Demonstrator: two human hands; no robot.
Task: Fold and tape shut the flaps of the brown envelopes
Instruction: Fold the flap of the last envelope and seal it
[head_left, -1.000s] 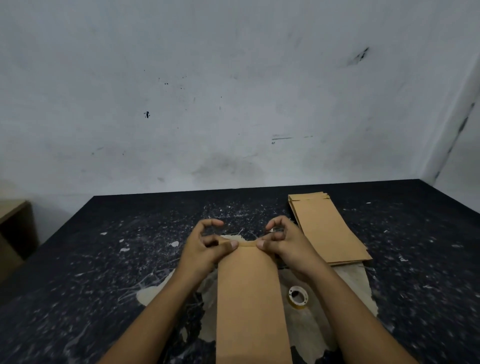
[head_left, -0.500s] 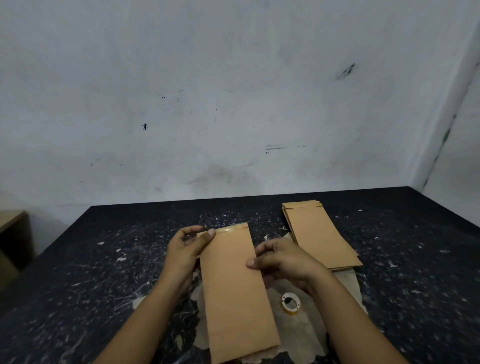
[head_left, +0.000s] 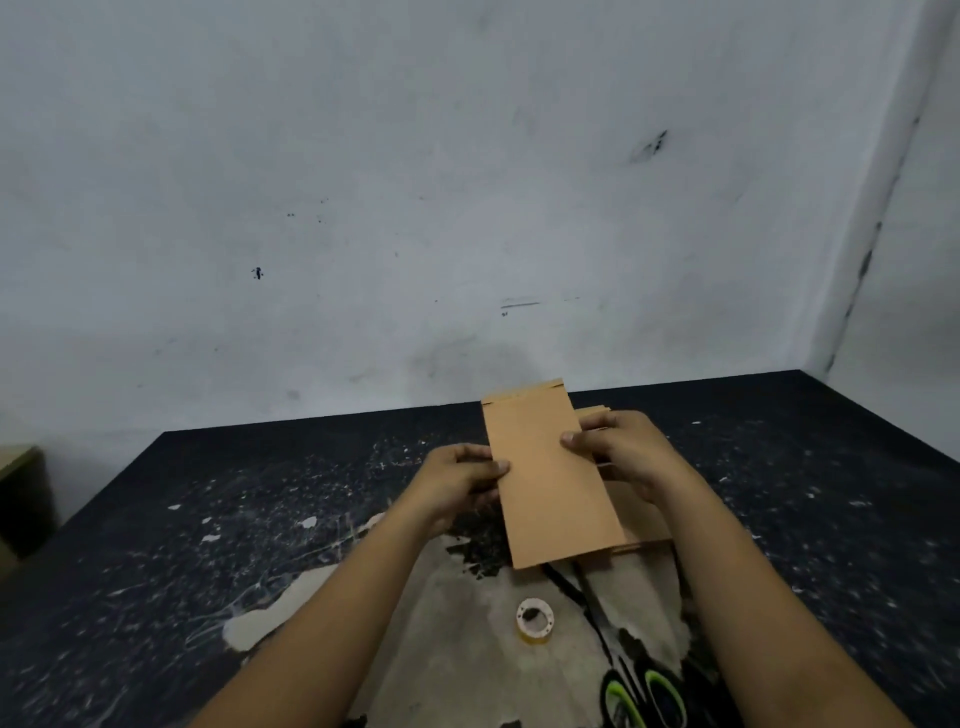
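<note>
A long brown envelope (head_left: 550, 483) is lifted off the table, its folded top end pointing away from me. My left hand (head_left: 460, 483) grips its left edge with the thumb on top. My right hand (head_left: 623, 454) grips its right edge the same way. The envelope hovers over the stack of brown envelopes (head_left: 641, 525) and hides most of it. A small roll of clear tape (head_left: 535, 621) lies flat on the table, nearer to me than the envelope.
The black table (head_left: 260, 519) is speckled with white paint, with a worn pale patch (head_left: 467, 623) under my arms. Scissors with green-trimmed handles (head_left: 641, 696) lie by my right forearm. A white wall stands behind; a wooden piece (head_left: 21, 499) sits at far left.
Both hands lifted the envelope off the table and carried it away from me and to the right, over the stack. The grips shifted from its top end to its side edges.
</note>
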